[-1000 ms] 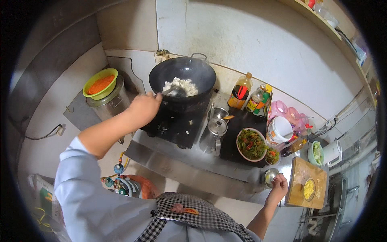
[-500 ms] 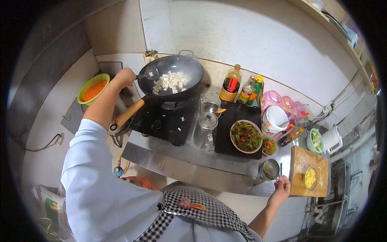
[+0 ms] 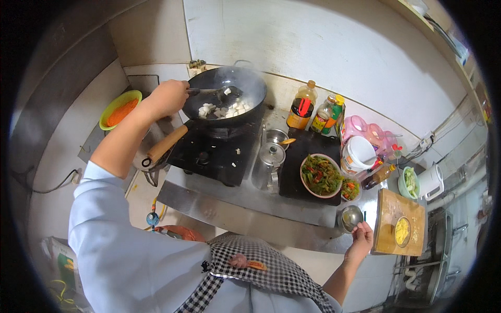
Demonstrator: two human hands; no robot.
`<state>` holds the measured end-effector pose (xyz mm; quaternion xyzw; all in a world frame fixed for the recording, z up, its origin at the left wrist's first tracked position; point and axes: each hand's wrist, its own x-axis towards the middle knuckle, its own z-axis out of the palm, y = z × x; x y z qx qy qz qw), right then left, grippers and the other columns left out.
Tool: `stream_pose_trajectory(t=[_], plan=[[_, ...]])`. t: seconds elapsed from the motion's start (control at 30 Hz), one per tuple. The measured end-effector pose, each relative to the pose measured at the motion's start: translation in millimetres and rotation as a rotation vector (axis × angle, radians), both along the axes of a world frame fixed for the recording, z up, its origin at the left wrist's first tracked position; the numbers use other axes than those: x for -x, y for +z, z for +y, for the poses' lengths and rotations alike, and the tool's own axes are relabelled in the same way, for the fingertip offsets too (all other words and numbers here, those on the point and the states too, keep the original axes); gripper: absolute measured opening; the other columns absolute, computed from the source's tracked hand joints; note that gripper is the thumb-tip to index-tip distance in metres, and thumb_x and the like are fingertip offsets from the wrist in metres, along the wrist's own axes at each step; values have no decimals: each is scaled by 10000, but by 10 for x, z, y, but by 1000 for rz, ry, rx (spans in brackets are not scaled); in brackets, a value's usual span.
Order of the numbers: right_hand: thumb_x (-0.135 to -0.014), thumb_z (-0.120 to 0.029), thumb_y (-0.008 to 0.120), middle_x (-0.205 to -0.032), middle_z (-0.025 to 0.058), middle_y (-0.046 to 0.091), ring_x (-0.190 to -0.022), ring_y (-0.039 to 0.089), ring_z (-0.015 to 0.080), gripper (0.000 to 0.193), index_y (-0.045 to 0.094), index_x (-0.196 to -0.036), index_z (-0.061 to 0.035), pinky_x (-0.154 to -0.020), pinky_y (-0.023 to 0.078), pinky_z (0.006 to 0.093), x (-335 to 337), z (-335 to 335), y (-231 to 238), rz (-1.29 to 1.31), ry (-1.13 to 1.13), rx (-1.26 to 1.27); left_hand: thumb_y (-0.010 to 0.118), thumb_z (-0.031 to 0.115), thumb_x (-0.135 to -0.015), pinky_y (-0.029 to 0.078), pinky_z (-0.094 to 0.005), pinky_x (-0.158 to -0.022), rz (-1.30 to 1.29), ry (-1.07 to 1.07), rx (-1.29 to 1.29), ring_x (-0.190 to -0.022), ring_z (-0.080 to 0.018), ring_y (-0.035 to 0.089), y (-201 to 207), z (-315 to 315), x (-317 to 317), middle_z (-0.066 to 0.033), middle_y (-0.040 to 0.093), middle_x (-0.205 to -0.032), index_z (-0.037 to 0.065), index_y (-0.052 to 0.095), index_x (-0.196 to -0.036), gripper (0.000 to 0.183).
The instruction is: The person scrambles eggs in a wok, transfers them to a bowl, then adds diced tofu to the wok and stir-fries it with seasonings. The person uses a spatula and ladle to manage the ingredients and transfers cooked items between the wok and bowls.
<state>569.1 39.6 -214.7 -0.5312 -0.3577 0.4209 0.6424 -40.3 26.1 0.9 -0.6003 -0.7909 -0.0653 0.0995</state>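
Observation:
My left hand [image 3: 171,98] is closed round the handle of a dark ladle [image 3: 229,94] inside the black wok [image 3: 201,86]. White cubes [image 3: 237,109] lie along the wok's near side, one more rests in the ladle's head, and steam rises. The wok's wooden handle [image 3: 169,142] points toward me under my left forearm. At the counter's front edge my right hand [image 3: 360,240] is closed, its fingertips at the rim of a small metal bowl [image 3: 350,217]. A short dark strip [image 3: 365,215] stands above those fingers; what it belongs to is unclear.
Shredded orange food fills a green bowl [image 3: 103,112] at left. Right of the black stove [image 3: 214,156] stand a metal pot [image 3: 270,164], a bowl of cooked greens [image 3: 321,177], sauce bottles [image 3: 302,107] and a white bucket [image 3: 357,151]. A cutting board [image 3: 389,208] holds a yellow-filled bowl [image 3: 402,229].
My left hand and the ladle have moved right, the ladle's head deeper into the wok. The white cubes have shifted toward the near side. My right hand has moved slightly left.

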Motion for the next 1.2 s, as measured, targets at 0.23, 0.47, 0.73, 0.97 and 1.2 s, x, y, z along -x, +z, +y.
stream_pose_trajectory(t=[0.23, 0.47, 0.73, 0.97, 1.2], plan=[[-944, 17, 502, -912, 68, 626, -747, 559, 106, 172, 597, -1085, 43, -687, 479, 224, 287, 162, 49, -79, 70, -14, 590, 17, -806, 489, -449, -765, 308, -23, 67, -902, -383, 607, 382, -857, -472, -199, 598, -916, 19, 564, -1073, 268], [-938, -1, 535, -906, 55, 628, -750, 562, 98, 148, 606, -1062, 38, -684, 476, 217, 371, 158, 169, -91, 72, -22, 593, 50, -824, 515, -483, -721, 190, -68, 36, -822, -402, 633, -205, -342, -605, -225, 611, -908, 13, 532, -1059, 246], [-923, 16, 542, -900, 52, 642, -737, 559, 93, 152, 618, -1055, 19, -686, 479, 218, 65, -85, 115, -63, -63, 5, 522, 45, -878, 509, -499, -783, 137, 50, -157, -902, -430, 621, -331, 519, 246, -273, 594, -1005, 37, 487, -1141, 265], [-915, 18, 548, -902, 46, 633, -737, 559, 100, 165, 617, -1065, 24, -684, 483, 228, -52, -271, 60, -124, -57, 4, 497, -8, -838, 493, -481, -822, 242, -42, 16, -965, -406, 591, -573, 634, 490, -221, 553, -1024, 87, 493, -1157, 334], [-910, 14, 560, -895, 37, 619, -756, 570, 102, 170, 617, -1070, 20, -693, 486, 227, -128, -281, -52, -92, -66, 49, 566, -22, -800, 480, -476, -777, 244, -113, -58, -915, -408, 586, -54, -439, 244, -183, 555, -976, 109, 525, -1108, 338]])
